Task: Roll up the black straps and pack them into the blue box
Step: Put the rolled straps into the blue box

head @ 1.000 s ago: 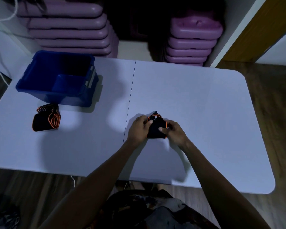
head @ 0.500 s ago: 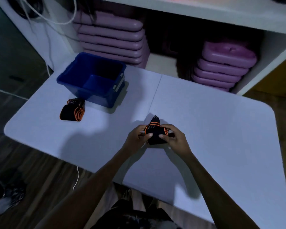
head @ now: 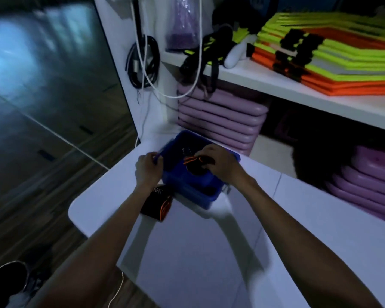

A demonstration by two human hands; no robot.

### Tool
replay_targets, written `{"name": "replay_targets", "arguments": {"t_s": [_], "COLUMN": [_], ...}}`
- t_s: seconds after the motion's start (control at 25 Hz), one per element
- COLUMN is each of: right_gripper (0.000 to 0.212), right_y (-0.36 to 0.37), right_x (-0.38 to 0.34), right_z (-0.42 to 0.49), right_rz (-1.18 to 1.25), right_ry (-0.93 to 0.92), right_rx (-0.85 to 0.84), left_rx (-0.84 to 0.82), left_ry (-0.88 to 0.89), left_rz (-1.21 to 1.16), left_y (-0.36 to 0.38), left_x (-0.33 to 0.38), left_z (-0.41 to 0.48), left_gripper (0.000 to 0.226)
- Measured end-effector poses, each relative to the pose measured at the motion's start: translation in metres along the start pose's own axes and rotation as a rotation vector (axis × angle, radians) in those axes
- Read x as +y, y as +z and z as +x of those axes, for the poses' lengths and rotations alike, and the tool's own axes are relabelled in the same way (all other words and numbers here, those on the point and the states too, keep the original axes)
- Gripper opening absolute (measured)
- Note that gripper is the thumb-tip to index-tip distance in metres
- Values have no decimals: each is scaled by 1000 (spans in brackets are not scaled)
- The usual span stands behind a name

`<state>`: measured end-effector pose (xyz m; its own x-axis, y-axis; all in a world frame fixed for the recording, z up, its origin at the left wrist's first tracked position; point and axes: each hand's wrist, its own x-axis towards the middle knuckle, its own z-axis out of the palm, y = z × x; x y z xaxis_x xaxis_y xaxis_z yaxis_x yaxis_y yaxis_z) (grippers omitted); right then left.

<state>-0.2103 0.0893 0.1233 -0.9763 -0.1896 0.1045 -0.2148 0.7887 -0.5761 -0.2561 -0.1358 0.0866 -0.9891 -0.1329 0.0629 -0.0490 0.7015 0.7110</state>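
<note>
The blue box [head: 193, 195] stands near the far left corner of the white table [head: 220, 252]. My right hand [head: 220, 165] is over the box's opening, shut on a rolled black strap with orange edging [head: 192, 165]. My left hand [head: 148, 170] grips the box's left rim. A second rolled black strap [head: 157, 204] with orange edges lies on the table just in front of the box, partly under my left forearm.
Behind the table a white shelf [head: 298, 90] carries folded yellow and orange vests [head: 333, 56]. Stacked purple steps [head: 220, 116] sit below it, more at the right [head: 369, 187]. Cables [head: 142, 61] hang at the shelf's left end. The table's left edge drops to a wooden floor.
My hands lifted the rolled strap off the table's middle and carried it left to above the blue box. My left hand moved onto the box's rim. The camera swung left.
</note>
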Motion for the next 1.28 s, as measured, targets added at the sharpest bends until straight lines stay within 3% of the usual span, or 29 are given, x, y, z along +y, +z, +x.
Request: {"name": "replay_targets", "arguments": {"t_s": [0.08,0.2,0.28,0.44,0.56,0.64,0.8,1.12,1.28], "right_gripper": [39,17,11,16,15,5,19,32,36], "right_y": [31,69,85,109,112,112,101,107,109], "right_x": [0,-5,-8,-11,-15,-9,4,5,5], "right_z": [36,66,76,87,91,88,74,65,58], "right_rz": [-175,-160,-237,-33,169,225,449,473,450], "right_ry": [-7,153,90,120,296,365,445,461,461], "right_rx": [-248,-427,-407,-297,-182,-230,-357,-324,-289], "left_rx": [-139,-122,-150,-186,-186,-184,-150,-130,-193], "left_ry": [32,-27,-82,-72,-70,-61,-64,-60,-127], "left_rz": [77,-20,-62,-95,-106,-117,-152,-217,-336], "left_y": [1,3,4,6,5,6,10,11,6], "left_x": [-13,-28,-33,-41,-45,-44,-42,-41,-48], "left_z": [18,31,33,39,42,39,31,29,23], "left_gripper": [30,40,31,26,26,26,23,20,35]}}
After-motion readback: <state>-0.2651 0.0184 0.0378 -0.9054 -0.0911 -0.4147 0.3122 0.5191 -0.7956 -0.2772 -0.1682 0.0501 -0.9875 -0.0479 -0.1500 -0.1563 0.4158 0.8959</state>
